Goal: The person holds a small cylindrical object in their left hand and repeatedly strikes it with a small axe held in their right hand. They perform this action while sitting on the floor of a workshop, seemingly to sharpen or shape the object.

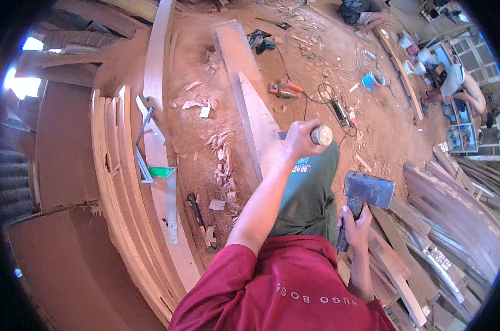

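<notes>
My left hand (303,138) is closed round the handle of a chisel (322,135), whose pale, round butt end faces up. Its short dark blade points left over a tapered wooden board (256,113); I cannot tell whether the tip touches the wood. At the right, my right hand (356,223) grips the dark handle of a hatchet (368,189), just below its broad, worn metal head. The hatchet is held beside my right leg, apart from the chisel. Both of my arms come out of dark red sleeves.
Long planks (145,220) lie left, with a try square (171,204) and a hammer (196,215). An orange power tool (286,90), cords and a paint bucket (373,81) lie ahead. Stacked timber (454,204) fills the right. Two people are at the far right.
</notes>
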A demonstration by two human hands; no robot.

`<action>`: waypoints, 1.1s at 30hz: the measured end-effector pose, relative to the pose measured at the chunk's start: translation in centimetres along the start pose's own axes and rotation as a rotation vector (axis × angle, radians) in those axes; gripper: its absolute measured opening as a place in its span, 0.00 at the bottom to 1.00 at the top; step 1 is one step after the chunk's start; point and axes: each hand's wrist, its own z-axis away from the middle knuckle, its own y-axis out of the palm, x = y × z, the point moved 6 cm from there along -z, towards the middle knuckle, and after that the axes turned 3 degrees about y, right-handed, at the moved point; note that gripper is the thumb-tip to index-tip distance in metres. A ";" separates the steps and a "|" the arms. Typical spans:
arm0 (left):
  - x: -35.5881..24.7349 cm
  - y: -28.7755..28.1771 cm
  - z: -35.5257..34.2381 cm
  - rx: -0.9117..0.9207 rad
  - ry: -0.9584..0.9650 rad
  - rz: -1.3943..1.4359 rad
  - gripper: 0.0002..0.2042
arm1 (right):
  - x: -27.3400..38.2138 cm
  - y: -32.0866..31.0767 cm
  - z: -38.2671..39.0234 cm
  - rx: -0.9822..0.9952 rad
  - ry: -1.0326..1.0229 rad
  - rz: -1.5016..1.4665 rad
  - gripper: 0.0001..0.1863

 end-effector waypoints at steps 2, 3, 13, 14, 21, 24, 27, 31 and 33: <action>-0.4 0.2 -0.2 0.013 0.012 -0.015 0.14 | -0.5 0.1 -0.2 -0.010 0.013 -0.012 0.09; -0.6 0.1 -0.1 -0.055 0.041 -0.018 0.13 | -0.7 0.3 -0.2 -0.010 0.029 -0.013 0.09; -1.1 -0.6 0.6 0.012 0.050 -0.005 0.13 | -1.5 2.0 0.1 0.069 0.025 0.034 0.08; -1.1 -0.5 0.5 0.005 0.054 0.003 0.13 | -1.5 2.1 0.1 0.077 0.018 0.036 0.08; 0.2 -0.2 1.5 -0.022 0.061 -0.021 0.15 | -1.8 2.3 0.0 0.091 0.012 0.071 0.08; 0.2 -0.5 2.0 -0.005 0.065 -0.029 0.15 | -1.5 2.3 -0.1 0.091 0.019 0.072 0.08; 0.4 -0.3 2.8 0.035 0.078 -0.025 0.15 | -0.2 1.9 0.2 0.039 -0.031 0.084 0.07; 0.5 -0.2 3.1 0.031 0.112 -0.031 0.14 | 7.8 0.6 1.8 -0.078 -0.470 -0.044 0.08; 0.3 -0.3 3.1 0.025 0.125 -0.020 0.14 | 11.6 0.7 2.4 -0.095 -0.770 -0.295 0.11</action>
